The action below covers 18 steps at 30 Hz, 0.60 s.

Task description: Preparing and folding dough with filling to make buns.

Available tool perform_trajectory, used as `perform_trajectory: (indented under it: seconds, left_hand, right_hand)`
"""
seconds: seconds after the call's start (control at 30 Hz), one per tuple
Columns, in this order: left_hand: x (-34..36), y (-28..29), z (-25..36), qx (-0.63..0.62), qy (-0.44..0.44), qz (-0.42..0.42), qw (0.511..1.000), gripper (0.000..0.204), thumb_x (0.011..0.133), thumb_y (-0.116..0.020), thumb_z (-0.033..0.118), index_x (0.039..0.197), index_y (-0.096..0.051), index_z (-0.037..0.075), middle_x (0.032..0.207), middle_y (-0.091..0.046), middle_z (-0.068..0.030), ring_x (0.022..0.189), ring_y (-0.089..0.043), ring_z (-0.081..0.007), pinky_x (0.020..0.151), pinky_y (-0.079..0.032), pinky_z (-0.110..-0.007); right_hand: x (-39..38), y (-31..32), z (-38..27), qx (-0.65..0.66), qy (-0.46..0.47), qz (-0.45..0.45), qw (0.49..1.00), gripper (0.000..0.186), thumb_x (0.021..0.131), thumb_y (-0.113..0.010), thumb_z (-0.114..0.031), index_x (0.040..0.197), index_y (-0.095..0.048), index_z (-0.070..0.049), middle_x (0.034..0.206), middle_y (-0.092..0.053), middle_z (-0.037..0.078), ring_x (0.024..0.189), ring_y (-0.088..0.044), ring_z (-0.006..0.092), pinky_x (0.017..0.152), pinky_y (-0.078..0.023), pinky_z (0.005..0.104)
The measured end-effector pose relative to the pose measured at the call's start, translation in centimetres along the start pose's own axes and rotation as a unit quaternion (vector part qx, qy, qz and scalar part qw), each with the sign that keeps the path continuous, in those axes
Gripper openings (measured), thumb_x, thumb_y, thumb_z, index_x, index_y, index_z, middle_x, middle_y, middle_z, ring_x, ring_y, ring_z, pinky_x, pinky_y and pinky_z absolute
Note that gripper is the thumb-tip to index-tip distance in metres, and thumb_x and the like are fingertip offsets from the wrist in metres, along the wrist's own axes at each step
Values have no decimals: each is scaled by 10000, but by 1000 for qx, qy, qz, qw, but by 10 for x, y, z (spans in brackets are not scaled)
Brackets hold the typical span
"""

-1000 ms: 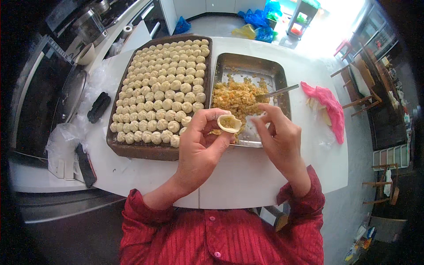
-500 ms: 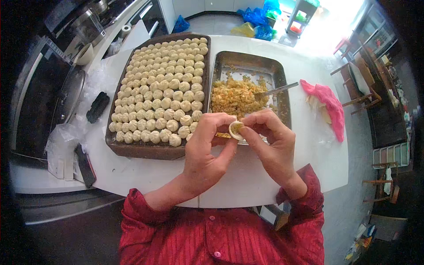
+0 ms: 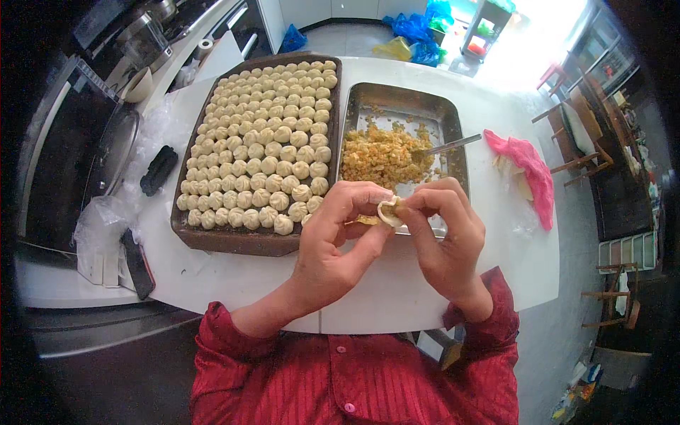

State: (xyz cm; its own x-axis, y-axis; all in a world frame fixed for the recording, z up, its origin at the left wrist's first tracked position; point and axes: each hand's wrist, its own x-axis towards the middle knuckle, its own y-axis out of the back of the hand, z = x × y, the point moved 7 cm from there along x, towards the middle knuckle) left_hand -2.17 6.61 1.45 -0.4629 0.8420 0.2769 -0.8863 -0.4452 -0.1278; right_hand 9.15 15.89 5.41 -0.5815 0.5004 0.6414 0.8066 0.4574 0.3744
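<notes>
The left hand (image 3: 329, 237) has its thumb and fingers curled close around a small piece of dough (image 3: 385, 214), cupping it from the side, while the right hand (image 3: 450, 230) pinches the same piece's rim between thumb and fingertips; neither shows a gap beyond the dough's own thickness. The dough sits between the two hands, over the near edge of a metal pan (image 3: 451, 117), with some stuffing visible inside its mouth. Pulling the rim too hard could tear the thin wall, and squeezing the cup too firmly could push stuffing up onto the edge, where grease would likely stop the folds from sticking. A loose grip might let the piece tip and spill into the pan or onto the white table (image 3: 382, 297). The left knuckles are near the corner of the dark tray (image 3: 227, 242), so a careless swing that way could squash the closest dumplings (image 3: 283, 225). Beyond the right hand, a metal handle (image 3: 457, 144) leans from the stuffing heap (image 3: 379, 152) over the pan's side; a bump could flick crumbs out.
</notes>
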Motion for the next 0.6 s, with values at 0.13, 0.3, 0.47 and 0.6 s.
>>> perform_trajectory:
  seconds: [0.13, 0.3, 0.47, 0.6]
  left_hand:
    - [0, -2, -7, -98, 74, 1, 992, 320, 937, -629, 12, 1226, -493, 26, 1101, -586, -51, 1042, -614, -112, 861, -546, -255]
    - [-1, 2, -17, -102, 86, 42, 990, 264, 946, -622, 17, 1176, -494, 27, 1096, -603, -61, 1039, -613, -109, 856, -543, -253]
    - [-1, 2, -13, -117, 96, 34, 988, 222, 960, -603, 20, 1158, -501, 23, 1083, -614, -56, 1027, -615, -102, 849, -539, -254]
    - [-3, 6, -17, -73, 114, 41, 990, 176, 953, -600, 7, 1117, -542, 34, 1063, -609, -30, 975, -626, -97, 826, -544, -255]
  right_hand:
    - [-1, -3, 11, 48, -58, 8, 997, 141, 816, -714, 75, 900, -611, 26, 875, -601, 105, 706, -615, 161, 616, -519, 274]
    - [-6, -12, 11, 60, -50, 16, 997, 159, 837, -688, 78, 947, -589, 22, 906, -603, 109, 733, -618, 166, 629, -520, 274]
    - [-5, -10, 6, 19, 12, 14, 1000, 194, 838, -673, 85, 979, -567, 5, 905, -600, 126, 730, -616, 220, 615, -514, 303]
    - [-6, -16, -6, -65, 142, -35, 987, 250, 759, -685, 69, 970, -584, -19, 904, -599, 129, 742, -605, 276, 605, -512, 346]
